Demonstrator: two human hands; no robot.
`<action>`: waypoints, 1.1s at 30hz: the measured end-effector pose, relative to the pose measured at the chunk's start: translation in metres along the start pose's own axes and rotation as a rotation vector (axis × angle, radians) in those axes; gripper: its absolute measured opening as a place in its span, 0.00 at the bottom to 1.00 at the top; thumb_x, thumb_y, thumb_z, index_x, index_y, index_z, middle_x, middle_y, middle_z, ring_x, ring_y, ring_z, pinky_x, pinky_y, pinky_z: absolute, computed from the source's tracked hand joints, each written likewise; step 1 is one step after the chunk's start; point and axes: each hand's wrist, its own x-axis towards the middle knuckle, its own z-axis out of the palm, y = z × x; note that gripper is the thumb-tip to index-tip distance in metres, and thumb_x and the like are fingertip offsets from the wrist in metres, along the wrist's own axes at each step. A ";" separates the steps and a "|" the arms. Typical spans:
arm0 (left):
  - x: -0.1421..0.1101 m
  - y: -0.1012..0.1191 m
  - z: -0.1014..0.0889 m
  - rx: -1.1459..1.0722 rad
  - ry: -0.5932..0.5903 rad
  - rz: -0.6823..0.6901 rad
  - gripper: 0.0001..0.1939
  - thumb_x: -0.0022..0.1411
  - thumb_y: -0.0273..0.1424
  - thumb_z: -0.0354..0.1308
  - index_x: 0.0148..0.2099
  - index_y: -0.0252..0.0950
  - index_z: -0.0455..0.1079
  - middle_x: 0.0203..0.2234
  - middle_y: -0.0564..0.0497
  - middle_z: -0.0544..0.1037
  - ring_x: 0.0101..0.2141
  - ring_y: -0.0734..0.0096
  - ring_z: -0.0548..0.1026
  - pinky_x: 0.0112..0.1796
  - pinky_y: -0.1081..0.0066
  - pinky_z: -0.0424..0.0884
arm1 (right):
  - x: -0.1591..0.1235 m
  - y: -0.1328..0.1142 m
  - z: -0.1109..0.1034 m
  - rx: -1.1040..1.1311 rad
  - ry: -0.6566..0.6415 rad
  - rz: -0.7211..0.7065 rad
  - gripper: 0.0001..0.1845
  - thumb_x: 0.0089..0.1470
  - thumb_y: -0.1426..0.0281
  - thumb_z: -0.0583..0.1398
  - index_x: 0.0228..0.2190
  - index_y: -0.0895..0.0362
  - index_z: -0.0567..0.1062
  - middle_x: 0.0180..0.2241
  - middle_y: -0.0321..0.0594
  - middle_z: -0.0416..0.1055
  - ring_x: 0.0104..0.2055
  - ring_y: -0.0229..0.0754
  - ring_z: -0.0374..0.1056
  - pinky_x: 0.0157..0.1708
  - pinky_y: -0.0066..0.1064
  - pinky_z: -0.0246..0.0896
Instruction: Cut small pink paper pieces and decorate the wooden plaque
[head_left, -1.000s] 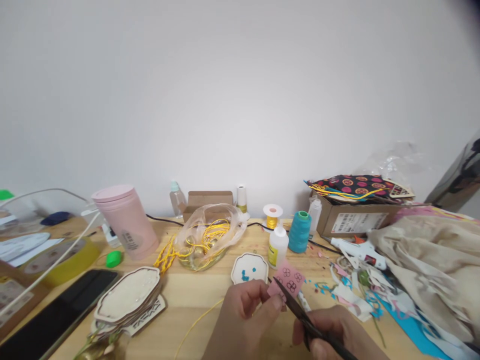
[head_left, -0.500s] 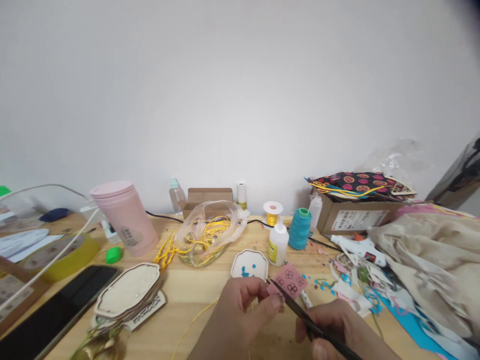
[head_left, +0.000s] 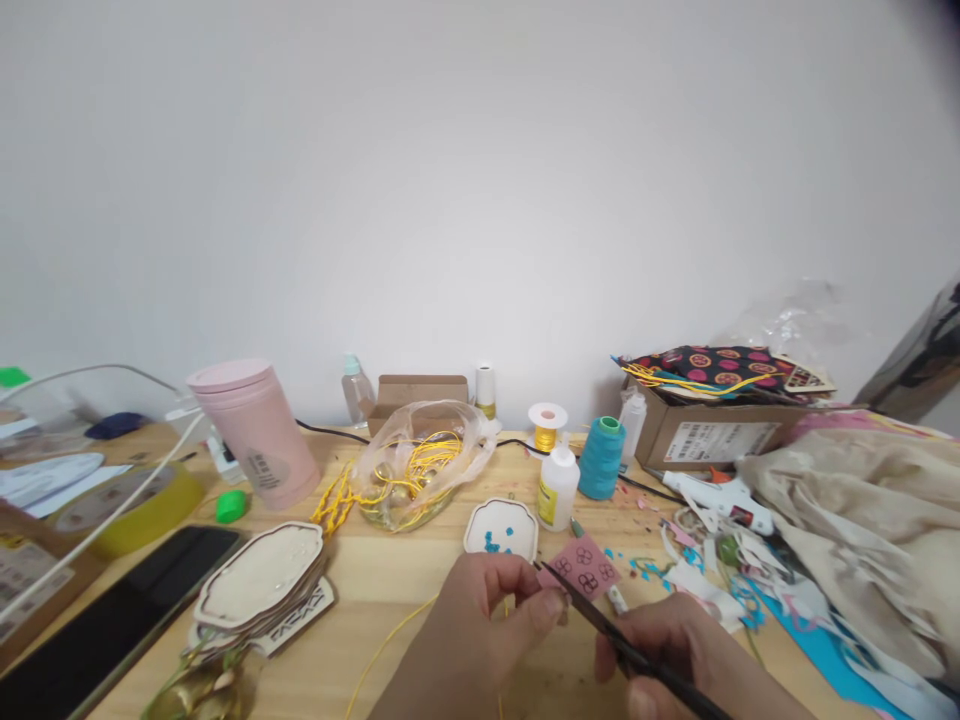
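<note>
A: Pink square (head_left: 581,565): flat, matt. Paper or thin felt?

B: Cannot tell which. Dark scissors (head_left: 609,628): look metallic, dull sheen.

A: Table (head_left: 397,565): pale wood, smooth, grain visible.

B: Noted. Stacked plaques (head_left: 262,575): matt, wood-like faces. Phone (head_left: 124,610): dark, glossy screen.

A: Bag (head_left: 471,440): thin translucent plastic, crinkled. Bells (head_left: 184,698) by the plaques: shiny, brass-like metal.

B: Pink cup (head_left: 259,430): smooth, soft satin finish. Yellow tape roll (head_left: 176,502): glossy plastic.

A: Carton (head_left: 654,435): matt cardboard. Beige cloth (head_left: 817,500): matt, heavily creased.
</note>
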 end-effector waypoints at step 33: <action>-0.001 0.020 -0.004 0.076 -0.194 -0.026 0.12 0.46 0.37 0.57 0.24 0.31 0.67 0.18 0.54 0.64 0.24 0.72 0.60 0.28 0.70 0.55 | 0.005 0.017 -0.007 0.039 -0.097 0.074 0.29 0.38 0.46 0.59 0.30 0.59 0.75 0.14 0.28 0.52 0.17 0.31 0.45 0.16 0.25 0.37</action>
